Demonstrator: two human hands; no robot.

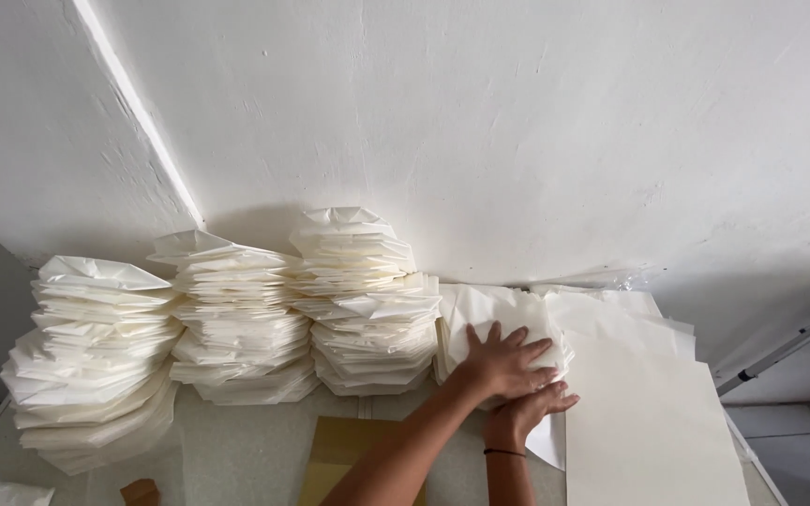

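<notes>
- The left hand (502, 364) lay flat on a small stack of folded paper (494, 323), fingers (529, 351) spread apart and pointing toward 2 o'clock, gripping nothing
- The right hand (529, 412) pressed just under it at 5 o'clock, fingers together and flat on the same paper; a dark band circled its wrist
- The stack sat directly beneath both palms, its long axis running from 6 to 12 o'clock; the left hand covered more of it
- At 3 o'clock lay large flat sheets (653, 412), touching the stack
- At 9 o'clock stood three tall piles of folded paper (236, 319) on the table (236, 450), backed by a white wall (517, 122)
</notes>
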